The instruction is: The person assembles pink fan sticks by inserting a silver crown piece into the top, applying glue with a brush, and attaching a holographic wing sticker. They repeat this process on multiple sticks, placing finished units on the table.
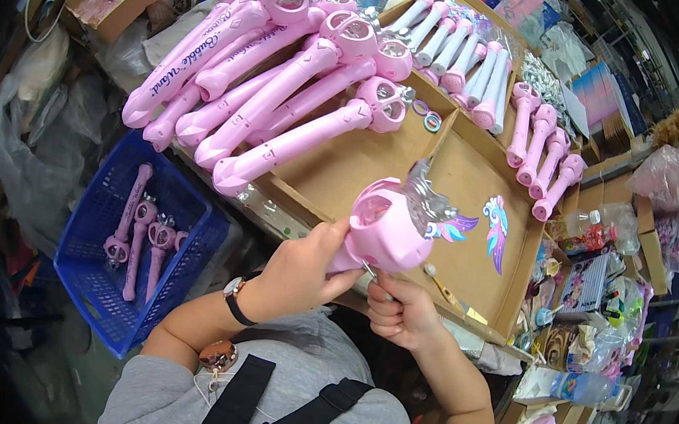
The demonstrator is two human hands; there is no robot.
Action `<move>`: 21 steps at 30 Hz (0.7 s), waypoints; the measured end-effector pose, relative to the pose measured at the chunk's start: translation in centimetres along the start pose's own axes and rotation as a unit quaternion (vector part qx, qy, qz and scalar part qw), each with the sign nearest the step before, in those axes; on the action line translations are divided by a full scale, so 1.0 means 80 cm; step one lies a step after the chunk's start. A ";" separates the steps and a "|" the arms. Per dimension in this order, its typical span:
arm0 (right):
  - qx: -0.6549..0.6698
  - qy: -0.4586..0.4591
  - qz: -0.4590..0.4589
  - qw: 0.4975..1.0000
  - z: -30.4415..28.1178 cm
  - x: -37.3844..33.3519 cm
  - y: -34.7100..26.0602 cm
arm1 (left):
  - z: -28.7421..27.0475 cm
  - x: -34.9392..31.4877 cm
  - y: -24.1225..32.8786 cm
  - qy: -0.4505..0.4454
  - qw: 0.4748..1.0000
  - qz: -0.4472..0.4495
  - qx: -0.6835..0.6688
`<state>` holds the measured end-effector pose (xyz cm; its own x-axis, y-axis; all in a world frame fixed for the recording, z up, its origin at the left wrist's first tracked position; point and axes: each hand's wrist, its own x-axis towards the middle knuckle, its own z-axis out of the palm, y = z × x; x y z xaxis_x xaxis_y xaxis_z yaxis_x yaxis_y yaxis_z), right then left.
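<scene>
Resting in the person's grip over the near edge of a cardboard tray [481,166], a pink wand [391,240] has its long axis slanting from the lower left up toward its silver crown [430,198]. The left hand [299,262] wraps the neck just below the bulbous head, hiding whatever handle lies beneath. From the lower right, the right hand [402,309] pinches a thin metal tool [369,269], its tip apparently meeting the head's underside near that neck; this hand is the nearer one to that spot. No lettering can be made out on the held wand. Farther out, a winged sticker [494,231] lies in the tray, and dark script runs along one shaft in the wand pile [297,144]. Below that pile, a blue basket [108,336] holds more wands.
</scene>
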<state>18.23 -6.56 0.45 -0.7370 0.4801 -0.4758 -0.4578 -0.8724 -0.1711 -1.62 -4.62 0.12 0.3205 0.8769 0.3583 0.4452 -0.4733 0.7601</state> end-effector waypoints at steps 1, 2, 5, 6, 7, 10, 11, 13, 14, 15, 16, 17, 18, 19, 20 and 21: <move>-0.257 0.126 -0.165 0.944 -0.001 0.007 0.009 | 0.005 0.000 -0.002 0.004 1.000 -0.016 -0.013; -0.473 0.199 -0.321 0.796 0.001 0.012 0.017 | 0.008 0.001 -0.004 0.008 0.999 -0.031 -0.026; -0.784 0.270 -0.417 0.374 0.010 0.005 0.021 | 0.010 -0.001 -0.010 -0.019 0.983 -0.077 -0.167; -0.836 0.279 -0.392 0.265 0.014 -0.002 0.019 | 0.011 0.000 -0.011 -0.033 0.970 -0.091 -0.225; -0.853 0.283 -0.365 0.243 0.018 -0.005 0.018 | 0.007 -0.001 -0.014 -0.068 0.924 -0.103 -0.363; -0.893 0.197 -0.349 0.205 0.027 -0.017 0.014 | 0.006 -0.006 -0.013 -0.066 0.900 -0.071 -0.424; -0.900 0.185 -0.334 0.211 0.029 -0.018 0.016 | 0.012 -0.007 -0.009 -0.033 0.890 -0.100 -0.443; -0.898 0.177 -0.311 0.256 0.028 -0.017 0.020 | 0.020 -0.012 -0.001 0.020 0.865 -0.097 -0.492; -0.899 0.167 -0.294 0.280 0.027 -0.016 0.021 | 0.024 -0.013 0.001 0.043 0.851 -0.094 -0.515; -0.866 0.149 -0.318 0.355 0.024 -0.013 0.025 | 0.026 -0.016 0.003 0.045 0.836 -0.116 -0.534; -0.828 0.131 -0.339 0.428 0.021 -0.010 0.029 | 0.028 -0.017 0.002 0.037 0.850 -0.107 -0.514; -0.778 0.124 -0.354 0.504 0.018 -0.009 0.032 | 0.029 -0.018 0.001 0.029 0.864 -0.097 -0.494; -0.695 0.131 -0.282 0.648 0.015 -0.009 0.035 | 0.030 -0.018 -0.002 0.028 0.878 -0.083 -0.471; -0.580 0.146 -0.195 0.778 0.012 -0.010 0.038 | 0.030 -0.019 -0.004 0.011 0.875 -0.083 -0.477; -0.442 0.138 -0.084 0.882 0.010 -0.011 0.042 | 0.030 -0.018 -0.007 -0.001 0.874 -0.076 -0.480; -0.245 0.099 0.066 0.962 0.008 -0.011 0.040 | 0.030 -0.017 -0.010 -0.009 0.875 -0.063 -0.480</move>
<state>17.12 -9.69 0.84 -0.6414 0.3767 -0.6683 -0.0417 -0.8870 -0.4600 -0.42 -5.62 -2.25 0.3356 0.9118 0.2367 -0.4264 -0.0770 0.9012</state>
